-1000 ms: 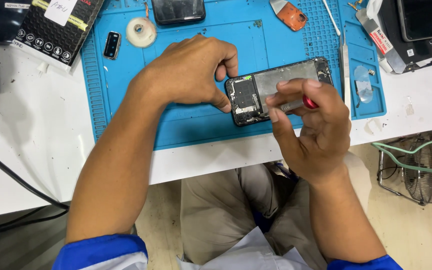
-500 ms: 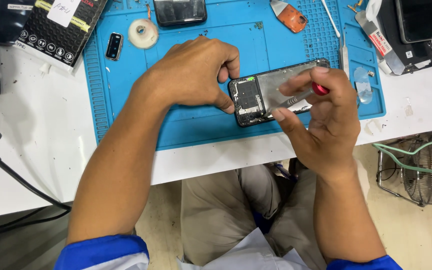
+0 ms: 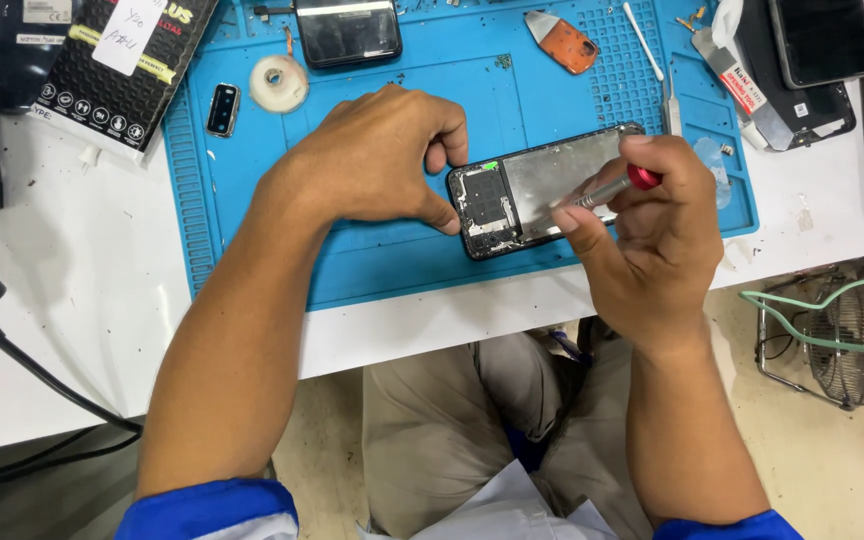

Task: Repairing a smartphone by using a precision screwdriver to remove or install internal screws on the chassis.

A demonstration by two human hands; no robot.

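An opened black phone (image 3: pixel 527 185) lies back-up on a blue work mat (image 3: pixel 392 260), its circuit board and metal shield exposed. My left hand (image 3: pixel 377 155) pinches the phone's left end between thumb and fingers. My right hand (image 3: pixel 652 225) holds a small silver screwdriver (image 3: pixel 607 190) with a red cap, its tip resting on the phone's metal plate near the middle.
On the mat sit a roll of tape (image 3: pixel 278 83), a small camera part (image 3: pixel 222 108), another phone (image 3: pixel 347 30), an orange pick (image 3: pixel 564 42) and tweezers (image 3: pixel 667 95). A black box (image 3: pixel 117 60) lies at left, more phones (image 3: pixel 812 50) at right. A wire fan guard (image 3: pixel 852 340) stands on the floor.
My right hand has lifted and turned, bringing the screwdriver's red cap up from under the fingers to the top. The left hand keeps its hold on the phone.
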